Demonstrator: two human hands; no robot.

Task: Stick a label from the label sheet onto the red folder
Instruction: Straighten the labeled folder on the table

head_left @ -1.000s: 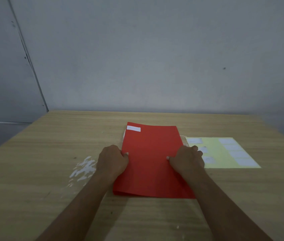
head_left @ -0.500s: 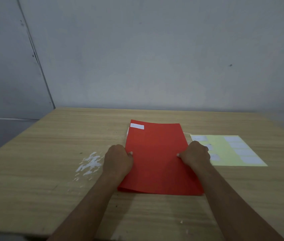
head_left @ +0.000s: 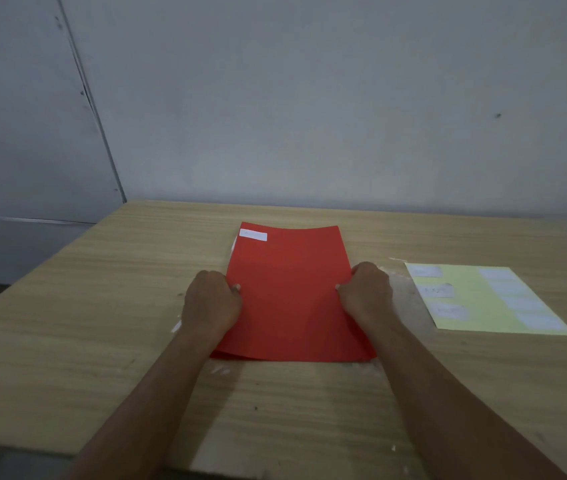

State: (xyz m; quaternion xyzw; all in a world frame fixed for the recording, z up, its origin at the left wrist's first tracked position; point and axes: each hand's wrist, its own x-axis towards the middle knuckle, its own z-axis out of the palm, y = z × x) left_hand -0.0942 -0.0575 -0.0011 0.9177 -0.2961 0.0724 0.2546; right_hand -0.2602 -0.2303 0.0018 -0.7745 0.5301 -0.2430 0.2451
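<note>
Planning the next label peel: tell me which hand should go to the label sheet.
Right. The right hand grips the red folder on the edge nearest the label sheet; the left hand would have to cross over the folder.

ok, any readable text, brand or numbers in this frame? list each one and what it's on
No text here can be read.
White label on the red folder: faint mark, too blurred to read.
Labels on the yellow label sheet: faint writing on some of the left-column ones, too small and blurred to read.
No brand, number or sign elsewhere.
</note>
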